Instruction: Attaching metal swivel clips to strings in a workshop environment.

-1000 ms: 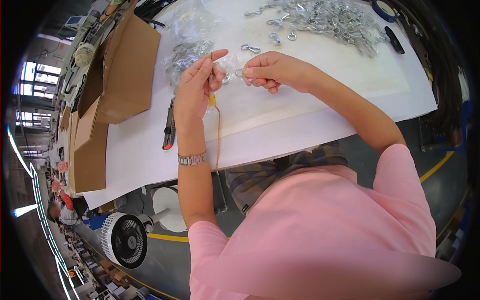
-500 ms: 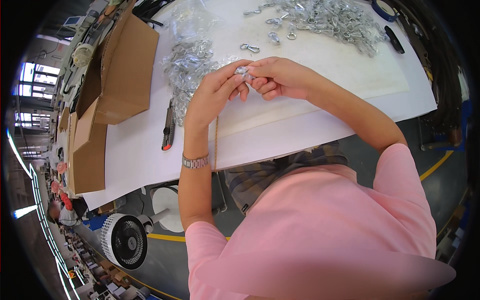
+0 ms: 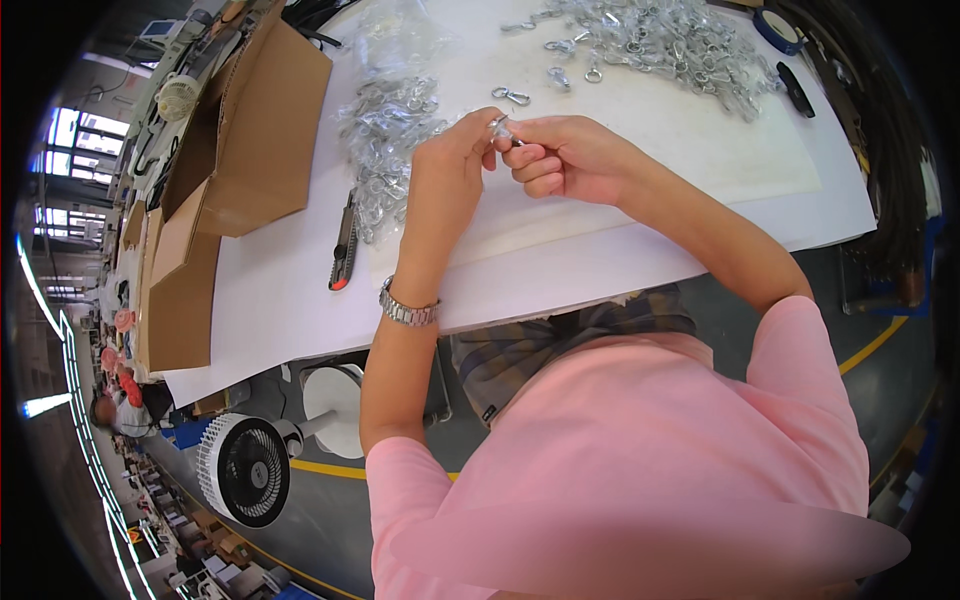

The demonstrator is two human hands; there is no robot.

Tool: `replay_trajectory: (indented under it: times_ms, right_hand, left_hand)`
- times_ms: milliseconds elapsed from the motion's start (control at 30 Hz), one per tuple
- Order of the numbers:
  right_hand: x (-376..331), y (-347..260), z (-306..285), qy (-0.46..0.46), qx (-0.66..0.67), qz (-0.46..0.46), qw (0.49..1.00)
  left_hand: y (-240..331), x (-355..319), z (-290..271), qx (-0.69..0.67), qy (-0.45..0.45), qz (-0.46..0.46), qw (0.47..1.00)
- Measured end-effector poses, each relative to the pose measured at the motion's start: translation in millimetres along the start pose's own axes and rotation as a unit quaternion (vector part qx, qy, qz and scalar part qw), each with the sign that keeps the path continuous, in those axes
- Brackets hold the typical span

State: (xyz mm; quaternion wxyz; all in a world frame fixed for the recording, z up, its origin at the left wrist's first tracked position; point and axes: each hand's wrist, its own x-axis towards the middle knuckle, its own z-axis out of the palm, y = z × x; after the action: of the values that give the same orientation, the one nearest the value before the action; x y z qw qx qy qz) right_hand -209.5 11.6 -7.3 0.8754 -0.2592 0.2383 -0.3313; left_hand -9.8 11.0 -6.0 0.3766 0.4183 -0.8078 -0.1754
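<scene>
Above the table's near half, my left hand (image 3: 458,155) and my right hand (image 3: 572,158) meet, their fingertips closed on one small silver snap hook (image 3: 502,130) with clear plastic about it. My fingers hide much of it. Just beyond them a bare silver snap hook (image 3: 511,96) lies on the white table covering (image 3: 620,220). Left of my left hand spreads a heap of snap hooks in clear plastic (image 3: 385,130). A larger heap of wrapped snap hooks (image 3: 670,50) lies at the far right, with a few loose ones at its left edge.
An open cardboard box (image 3: 270,140) stands on the left of the table. Near it lies a black and red box cutter (image 3: 344,245). At the far right are a blue tape roll (image 3: 778,30) and a black object (image 3: 796,90). A fan (image 3: 245,470) stands below left.
My left hand has turned, and its wrist has swung to the right. The fingers of both hands have shifted on the snap hook. The whole view has moved slightly.
</scene>
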Motion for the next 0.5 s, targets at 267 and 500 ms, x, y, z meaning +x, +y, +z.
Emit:
replay_trajectory:
  times_ms: [267,500]
  right_hand:
    - [-1,-14,-8,-0.097,0.238,-0.081,0.963]
    - [-6,-13,5,0.071,-0.122,-0.110,0.984]
  left_hand:
    - [-10,7,-24,-0.283,-0.007,-0.150,0.947]
    - [-11,4,-31,-0.237,0.043,-0.140,0.960]
